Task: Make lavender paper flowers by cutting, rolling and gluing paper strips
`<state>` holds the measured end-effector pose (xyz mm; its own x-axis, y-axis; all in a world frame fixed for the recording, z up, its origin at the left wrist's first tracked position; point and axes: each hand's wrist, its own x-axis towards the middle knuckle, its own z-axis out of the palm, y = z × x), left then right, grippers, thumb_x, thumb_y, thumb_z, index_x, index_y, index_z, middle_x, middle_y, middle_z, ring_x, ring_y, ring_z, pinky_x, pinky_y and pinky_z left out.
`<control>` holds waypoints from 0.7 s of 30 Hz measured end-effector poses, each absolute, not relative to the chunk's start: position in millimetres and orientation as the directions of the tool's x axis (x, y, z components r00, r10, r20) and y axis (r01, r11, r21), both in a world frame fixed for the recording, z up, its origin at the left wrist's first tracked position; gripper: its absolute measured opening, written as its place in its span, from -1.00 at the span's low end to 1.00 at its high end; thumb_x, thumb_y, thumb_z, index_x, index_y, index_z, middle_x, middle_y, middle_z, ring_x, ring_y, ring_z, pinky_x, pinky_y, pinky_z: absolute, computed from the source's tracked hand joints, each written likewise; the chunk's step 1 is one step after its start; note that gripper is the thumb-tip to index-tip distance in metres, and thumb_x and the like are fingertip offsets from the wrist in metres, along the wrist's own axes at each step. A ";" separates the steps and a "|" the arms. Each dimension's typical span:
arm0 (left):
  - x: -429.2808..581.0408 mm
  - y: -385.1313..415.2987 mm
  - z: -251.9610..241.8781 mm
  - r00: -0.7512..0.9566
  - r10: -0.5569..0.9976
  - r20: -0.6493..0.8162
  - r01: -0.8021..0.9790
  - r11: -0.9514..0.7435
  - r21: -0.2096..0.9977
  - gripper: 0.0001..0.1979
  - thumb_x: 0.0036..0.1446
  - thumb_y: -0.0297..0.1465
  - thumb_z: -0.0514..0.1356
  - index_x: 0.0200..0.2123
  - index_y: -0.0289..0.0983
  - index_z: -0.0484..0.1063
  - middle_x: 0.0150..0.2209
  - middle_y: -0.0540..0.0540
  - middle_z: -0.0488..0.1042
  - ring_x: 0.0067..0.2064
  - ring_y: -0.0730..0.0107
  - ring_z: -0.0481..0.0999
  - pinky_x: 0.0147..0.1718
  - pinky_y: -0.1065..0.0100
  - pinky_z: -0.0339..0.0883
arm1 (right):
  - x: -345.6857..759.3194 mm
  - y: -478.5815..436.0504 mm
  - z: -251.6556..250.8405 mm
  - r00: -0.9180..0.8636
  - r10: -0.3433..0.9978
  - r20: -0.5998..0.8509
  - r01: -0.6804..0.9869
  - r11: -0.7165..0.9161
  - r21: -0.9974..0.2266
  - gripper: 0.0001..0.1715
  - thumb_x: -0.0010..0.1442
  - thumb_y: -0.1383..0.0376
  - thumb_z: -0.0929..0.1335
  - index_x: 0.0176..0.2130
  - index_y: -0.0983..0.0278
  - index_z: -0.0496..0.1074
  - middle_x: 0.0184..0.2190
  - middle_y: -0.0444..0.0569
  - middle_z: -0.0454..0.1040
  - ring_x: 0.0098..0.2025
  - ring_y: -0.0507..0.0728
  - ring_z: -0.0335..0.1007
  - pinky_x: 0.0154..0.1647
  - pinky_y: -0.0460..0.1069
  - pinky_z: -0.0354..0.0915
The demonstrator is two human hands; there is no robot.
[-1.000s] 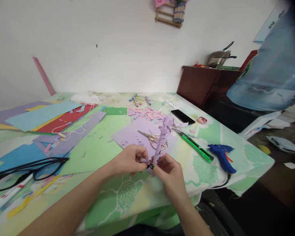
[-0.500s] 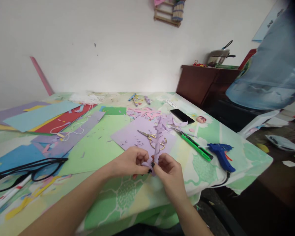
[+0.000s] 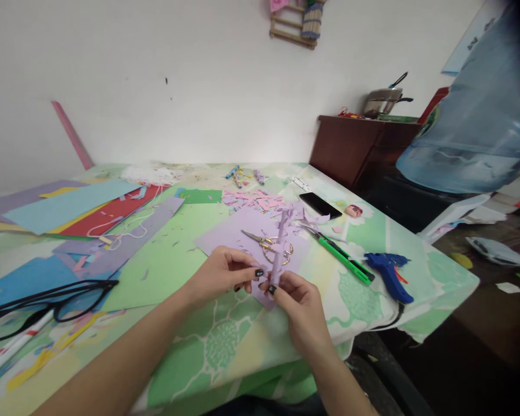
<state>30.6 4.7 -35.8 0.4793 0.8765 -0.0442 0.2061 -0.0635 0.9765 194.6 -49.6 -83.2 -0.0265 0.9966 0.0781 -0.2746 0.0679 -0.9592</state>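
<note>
My left hand and my right hand meet near the table's front edge, both pinched on the lower end of a narrow lilac paper strip with a fringed edge. The strip stands almost upright and looks rolled tight. Behind it lies a lilac paper sheet with gold-handled scissors on top. My fingernails are painted dark.
A green utility knife, a blue glue gun and a black phone lie to the right. Black glasses and a white pen lie at the left. Coloured paper sheets and pink scraps cover the green tablecloth.
The lilac strip has turned from leaning right to almost upright and looks narrower, more tightly rolled. My left fingers have shifted their pinch at its base.
</note>
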 end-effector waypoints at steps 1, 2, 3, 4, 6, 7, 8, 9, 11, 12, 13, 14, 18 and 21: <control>30.3 5.1 -35.8 0.466 0.884 -0.033 0.179 -0.058 0.982 -0.81 -0.03 -0.32 0.27 -0.45 -0.35 0.53 -0.65 -0.03 0.43 -0.61 0.54 0.33 -0.66 0.52 0.11 | 195.3 -49.5 -83.7 -0.054 0.996 0.074 -0.305 0.054 -0.951 -0.81 0.05 0.26 0.41 -0.28 0.28 0.50 -0.42 -0.05 0.51 -0.32 0.11 0.40 -0.25 -0.02 0.30; 30.1 5.6 -36.0 0.451 0.892 -0.022 0.155 -0.054 0.986 -0.80 -0.03 -0.31 0.28 -0.45 -0.36 0.54 -0.65 -0.04 0.44 -0.60 0.53 0.35 -0.66 0.52 0.11 | 196.0 -49.4 -84.3 -0.078 0.995 0.070 -0.330 0.041 -0.943 -0.77 0.06 0.26 0.41 -0.24 0.27 0.52 -0.39 -0.04 0.53 -0.30 0.11 0.42 -0.22 -0.01 0.30; 30.0 5.9 -36.3 0.436 0.900 -0.012 0.134 -0.052 0.990 -0.80 -0.04 -0.30 0.28 -0.45 -0.36 0.54 -0.65 -0.04 0.44 -0.60 0.53 0.35 -0.65 0.52 0.12 | 196.6 -49.3 -84.8 -0.097 0.993 0.067 -0.351 0.029 -0.936 -0.75 0.06 0.25 0.42 -0.21 0.26 0.52 -0.37 -0.03 0.55 -0.28 0.11 0.43 -0.20 0.00 0.31; 30.1 6.2 -36.6 0.423 0.906 -0.003 0.114 -0.050 0.992 -0.80 -0.04 -0.31 0.29 -0.44 -0.36 0.54 -0.64 -0.03 0.44 -0.60 0.53 0.36 -0.65 0.53 0.13 | 197.0 -49.3 -85.3 -0.114 0.991 0.063 -0.366 0.017 -0.931 -0.74 0.06 0.25 0.42 -0.19 0.26 0.53 -0.35 -0.03 0.56 -0.28 0.11 0.44 -0.18 0.00 0.31; 30.7 6.3 -36.9 0.396 0.918 0.012 0.069 -0.043 0.997 -0.82 -0.08 -0.34 0.32 -0.42 -0.36 0.54 -0.63 -0.02 0.45 -0.60 0.54 0.37 -0.64 0.52 0.15 | 197.2 -49.1 -86.0 -0.144 0.988 0.054 -0.387 -0.006 -0.922 -0.72 0.06 0.24 0.43 -0.18 0.25 0.53 -0.32 -0.03 0.57 -0.28 0.11 0.45 -0.16 0.01 0.31; 31.3 6.1 -36.7 0.384 0.923 0.018 0.042 -0.037 0.998 -0.82 -0.10 -0.36 0.33 -0.42 -0.36 0.54 -0.62 -0.01 0.46 -0.60 0.54 0.37 -0.64 0.52 0.16 | 197.2 -48.9 -86.3 -0.155 0.987 0.053 -0.393 -0.012 -0.919 -0.71 0.06 0.24 0.43 -0.17 0.25 0.53 -0.31 -0.02 0.57 -0.28 0.11 0.46 -0.15 0.01 0.32; 32.0 5.7 -36.2 0.375 0.927 0.023 0.017 -0.032 0.999 -0.83 -0.13 -0.38 0.34 -0.42 -0.35 0.53 -0.60 -0.01 0.47 -0.60 0.55 0.37 -0.65 0.53 0.17 | 197.0 -48.8 -86.4 -0.164 0.985 0.055 -0.394 -0.014 -0.919 -0.70 0.06 0.23 0.43 -0.15 0.25 0.52 -0.29 -0.02 0.57 -0.27 0.11 0.46 -0.14 0.02 0.32; 32.9 5.2 -35.6 0.369 0.929 0.028 -0.006 -0.028 1.000 -0.84 -0.15 -0.40 0.35 -0.44 -0.35 0.51 -0.59 0.00 0.48 -0.61 0.56 0.38 -0.65 0.53 0.18 | 196.7 -48.7 -86.4 -0.172 0.983 0.060 -0.389 -0.012 -0.921 -0.69 0.07 0.23 0.43 -0.14 0.25 0.51 -0.28 -0.01 0.57 -0.26 0.12 0.47 -0.13 0.03 0.33; 34.8 3.7 -34.2 0.360 0.932 0.037 -0.042 -0.023 0.999 -0.84 -0.17 -0.42 0.36 -0.48 -0.34 0.47 -0.58 0.00 0.49 -0.61 0.56 0.39 -0.63 0.52 0.22 | 195.7 -48.5 -85.4 -0.184 0.980 0.080 -0.375 0.006 -0.927 -0.69 0.08 0.22 0.42 -0.14 0.26 0.49 -0.26 0.00 0.57 -0.24 0.13 0.47 -0.14 0.03 0.33; 35.8 2.9 -33.6 0.356 0.934 0.038 -0.054 -0.020 0.998 -0.83 -0.18 -0.42 0.37 -0.50 -0.35 0.45 -0.58 0.00 0.49 -0.60 0.55 0.40 -0.61 0.52 0.25 | 194.9 -48.6 -84.4 -0.189 0.978 0.088 -0.368 0.013 -0.930 -0.70 0.09 0.22 0.41 -0.14 0.26 0.48 -0.26 0.00 0.57 -0.23 0.13 0.47 -0.14 0.03 0.34; 36.6 2.1 -33.2 0.355 0.934 0.036 -0.061 -0.015 0.998 -0.82 -0.18 -0.42 0.37 -0.52 -0.35 0.43 -0.58 0.01 0.48 -0.59 0.54 0.42 -0.60 0.51 0.27 | 194.0 -48.8 -83.0 -0.194 0.977 0.090 -0.364 0.014 -0.931 -0.70 0.08 0.22 0.41 -0.15 0.26 0.46 -0.26 0.00 0.57 -0.22 0.13 0.48 -0.15 0.02 0.34; 37.4 1.3 -33.0 0.358 0.933 0.027 -0.061 -0.006 0.998 -0.80 -0.19 -0.41 0.38 -0.53 -0.35 0.42 -0.59 0.01 0.48 -0.58 0.52 0.43 -0.58 0.50 0.29 | 193.0 -49.1 -81.4 -0.199 0.976 0.088 -0.365 0.009 -0.931 -0.71 0.08 0.23 0.42 -0.16 0.25 0.44 -0.27 -0.01 0.57 -0.22 0.13 0.48 -0.15 0.01 0.34; 38.9 0.2 -35.1 0.384 0.923 -0.019 -0.045 0.039 0.998 -0.73 -0.22 -0.37 0.41 -0.54 -0.34 0.37 -0.61 0.04 0.43 -0.57 0.51 0.42 -0.59 0.50 0.29 | 189.4 -50.5 -76.4 -0.206 0.976 0.074 -0.381 -0.010 -0.924 -0.72 0.05 0.24 0.44 -0.22 0.23 0.36 -0.30 -0.04 0.57 -0.19 0.13 0.49 -0.13 0.02 0.35; 39.3 0.7 -37.7 0.384 0.923 -0.004 -0.066 0.031 0.997 -0.71 -0.17 -0.30 0.39 -0.52 -0.33 0.35 -0.61 0.05 0.41 -0.58 0.52 0.40 -0.58 0.47 0.32 | 188.4 -50.8 -76.1 -0.213 0.974 0.081 -0.375 -0.005 -0.927 -0.73 0.05 0.24 0.43 -0.24 0.23 0.34 -0.29 -0.04 0.57 -0.19 0.13 0.50 -0.14 0.02 0.35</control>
<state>39.3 0.7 -37.7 0.3840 0.9233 -0.0038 -0.0657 0.0315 0.9973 188.4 -50.8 -76.1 -0.2135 0.9736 0.0806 -0.3750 -0.0055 -0.9270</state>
